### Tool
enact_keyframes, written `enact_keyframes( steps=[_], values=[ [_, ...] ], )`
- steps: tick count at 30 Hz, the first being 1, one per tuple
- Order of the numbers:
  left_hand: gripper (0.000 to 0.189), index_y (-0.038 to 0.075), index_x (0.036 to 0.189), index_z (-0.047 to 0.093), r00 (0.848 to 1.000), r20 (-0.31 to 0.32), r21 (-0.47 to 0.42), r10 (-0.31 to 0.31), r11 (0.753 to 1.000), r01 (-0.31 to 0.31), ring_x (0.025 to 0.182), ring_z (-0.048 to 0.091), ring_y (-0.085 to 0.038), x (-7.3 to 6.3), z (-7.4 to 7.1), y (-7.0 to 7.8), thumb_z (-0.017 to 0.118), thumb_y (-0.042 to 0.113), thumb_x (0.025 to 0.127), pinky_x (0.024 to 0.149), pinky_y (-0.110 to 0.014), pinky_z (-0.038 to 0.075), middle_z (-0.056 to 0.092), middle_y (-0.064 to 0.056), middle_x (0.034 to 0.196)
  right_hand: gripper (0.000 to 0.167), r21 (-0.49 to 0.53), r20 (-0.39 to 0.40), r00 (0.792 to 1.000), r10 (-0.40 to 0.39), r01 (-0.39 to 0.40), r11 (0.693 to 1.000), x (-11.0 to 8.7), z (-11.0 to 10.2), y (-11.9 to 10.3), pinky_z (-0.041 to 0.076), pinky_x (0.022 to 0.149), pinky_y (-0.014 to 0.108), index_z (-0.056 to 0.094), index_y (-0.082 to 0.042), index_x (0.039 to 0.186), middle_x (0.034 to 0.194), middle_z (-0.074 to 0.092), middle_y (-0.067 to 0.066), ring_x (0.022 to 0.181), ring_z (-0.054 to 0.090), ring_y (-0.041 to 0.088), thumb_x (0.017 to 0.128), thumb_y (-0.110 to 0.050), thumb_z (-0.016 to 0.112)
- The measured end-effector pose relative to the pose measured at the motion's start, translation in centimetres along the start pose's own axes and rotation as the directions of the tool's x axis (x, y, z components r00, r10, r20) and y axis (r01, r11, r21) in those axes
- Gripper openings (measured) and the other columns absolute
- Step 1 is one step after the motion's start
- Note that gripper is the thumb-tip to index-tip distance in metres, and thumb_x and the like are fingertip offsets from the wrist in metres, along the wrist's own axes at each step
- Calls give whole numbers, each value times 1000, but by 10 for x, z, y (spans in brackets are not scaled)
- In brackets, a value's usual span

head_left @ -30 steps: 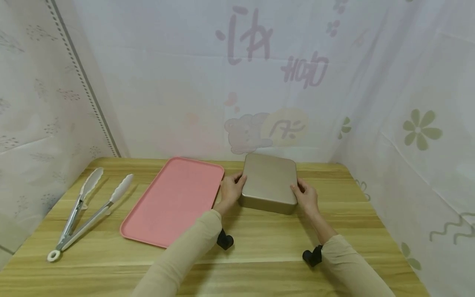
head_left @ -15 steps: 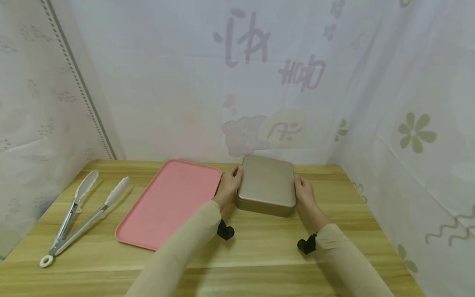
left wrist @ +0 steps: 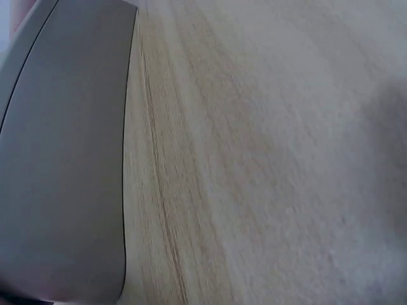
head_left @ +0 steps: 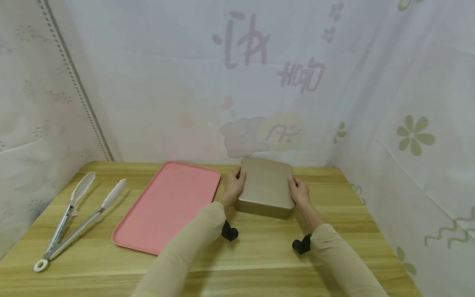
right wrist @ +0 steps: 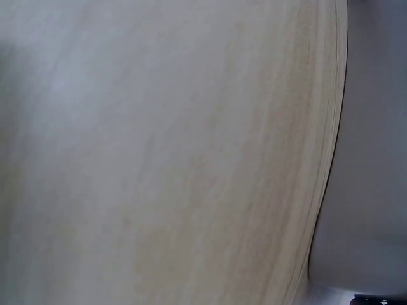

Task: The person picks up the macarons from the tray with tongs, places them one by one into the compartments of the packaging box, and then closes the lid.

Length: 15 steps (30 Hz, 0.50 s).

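Observation:
A gold-brown metal tin with rounded corners lies toward the back of the wooden table, its lid on. My left hand grips its left side, thumb over the top edge. On the opposite side my right hand holds the tin the same way, thumb at the lid's edge. Most of the fingers are hidden against the tin's sides. The left wrist view shows the tin's side wall with a thin lid seam running along it; the right wrist view shows the other wall beside the table surface.
A pink tray lies left of the tin, partly behind the left sleeve. Farther left, metal tongs with white tips lie spread on the table. Patterned white cloth stands behind the table and along both sides.
Half a second ago both thumbs were off the lid, beside the tin; now they rest on its top edge again. The tin lies in about the same place. The head view has shifted slightly.

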<state>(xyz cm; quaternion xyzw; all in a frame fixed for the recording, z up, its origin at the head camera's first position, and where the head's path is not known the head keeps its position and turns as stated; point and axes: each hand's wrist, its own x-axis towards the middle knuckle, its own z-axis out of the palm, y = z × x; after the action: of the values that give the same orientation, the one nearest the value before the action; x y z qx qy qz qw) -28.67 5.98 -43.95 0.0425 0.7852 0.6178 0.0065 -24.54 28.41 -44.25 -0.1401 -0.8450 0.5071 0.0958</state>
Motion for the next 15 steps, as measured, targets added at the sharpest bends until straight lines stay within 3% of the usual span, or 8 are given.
enact_keyframes(
  steps=[15],
  values=[
    [46, -3, 133, 49, 995, -82, -5, -57, 998, 56, 126, 47, -28, 1, 7, -2, 54, 23, 96, 103, -38, 38, 51, -17, 134, 44, 12, -46, 999, 0, 1, 1000, 0, 3, 3, 38, 101, 46, 48, 6, 133, 133, 49, 26, 121, 48, 38, 100, -22, 44]
  ],
)
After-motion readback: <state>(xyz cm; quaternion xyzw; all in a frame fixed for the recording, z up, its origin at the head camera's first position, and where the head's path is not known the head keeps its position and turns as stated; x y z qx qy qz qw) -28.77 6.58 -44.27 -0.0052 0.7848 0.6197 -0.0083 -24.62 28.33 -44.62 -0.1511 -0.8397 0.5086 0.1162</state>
